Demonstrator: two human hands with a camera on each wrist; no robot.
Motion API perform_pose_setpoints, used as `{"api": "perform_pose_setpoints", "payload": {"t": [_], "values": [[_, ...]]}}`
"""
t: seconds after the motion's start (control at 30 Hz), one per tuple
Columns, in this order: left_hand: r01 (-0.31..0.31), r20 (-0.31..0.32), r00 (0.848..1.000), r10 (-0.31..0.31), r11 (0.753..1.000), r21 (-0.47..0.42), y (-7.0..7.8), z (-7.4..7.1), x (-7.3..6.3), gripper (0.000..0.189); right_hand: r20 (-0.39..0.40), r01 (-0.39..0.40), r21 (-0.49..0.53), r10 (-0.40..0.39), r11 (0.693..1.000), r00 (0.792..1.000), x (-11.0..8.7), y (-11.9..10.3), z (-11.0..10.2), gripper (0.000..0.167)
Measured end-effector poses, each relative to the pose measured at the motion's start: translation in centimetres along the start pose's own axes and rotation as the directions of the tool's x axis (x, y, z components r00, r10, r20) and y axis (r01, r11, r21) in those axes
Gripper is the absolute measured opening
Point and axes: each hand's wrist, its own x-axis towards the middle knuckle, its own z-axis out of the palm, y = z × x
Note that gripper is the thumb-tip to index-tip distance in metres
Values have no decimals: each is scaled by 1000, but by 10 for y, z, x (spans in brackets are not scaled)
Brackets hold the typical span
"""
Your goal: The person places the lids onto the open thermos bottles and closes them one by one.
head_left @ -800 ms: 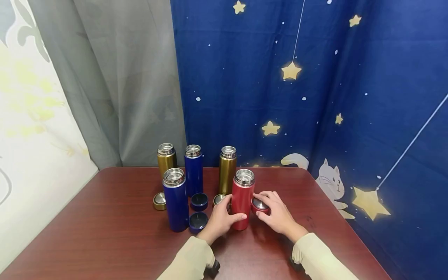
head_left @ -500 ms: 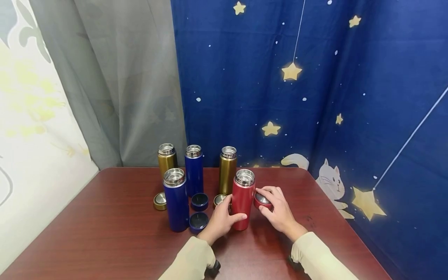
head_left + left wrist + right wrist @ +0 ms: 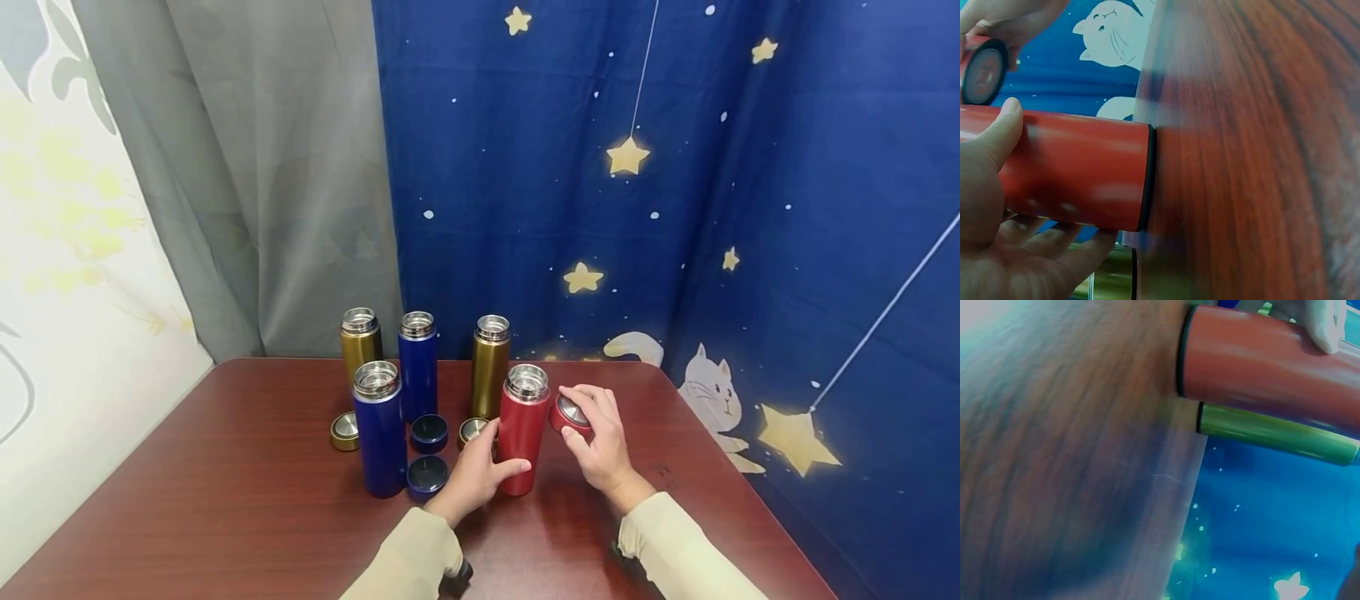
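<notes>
A red thermos bottle (image 3: 522, 429) stands upright on the table, its steel mouth uncovered. My left hand (image 3: 474, 475) grips its body from the left; in the left wrist view the thumb (image 3: 1001, 133) lies across the red side with the fingers beneath. Just right of the bottle, my right hand (image 3: 600, 437) pinches a red lid (image 3: 571, 414) with a steel top. That lid is tilted and raised off the table, and its dark-rimmed underside shows in the left wrist view. The right wrist view shows the red bottle (image 3: 1266, 362) but hardly any of the right hand.
Two blue bottles (image 3: 381, 442) and two gold bottles (image 3: 491, 367) stand lidless to the left and behind. Dark blue lids (image 3: 427, 475) and gold lids (image 3: 346, 429) lie among them. Curtains (image 3: 525, 183) hang behind the table's far edge.
My right hand has lifted the red lid off the table, up and slightly to the right, tilting it. My left hand keeps its grip on the red bottle, which stays in place.
</notes>
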Motion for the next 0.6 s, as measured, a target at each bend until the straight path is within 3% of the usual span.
{"api": "perform_pose_setpoints", "payload": {"t": [0.2, 0.33, 0.6], "values": [[-7, -1, 1000, 7, 1000, 3, 1, 0, 0, 72, -119, 48, 28, -44, 998, 992, 9, -9, 5, 52], [-9, 3, 1000, 9, 1000, 7, 0, 0, 0, 72, -195, 63, 52, -52, 997, 980, 19, -28, 7, 51], [-22, 1, 1000, 22, 1000, 18, -1, 0, 0, 72, -234, 50, 124, -19, 991, 972, 34, -63, 13, 51]]}}
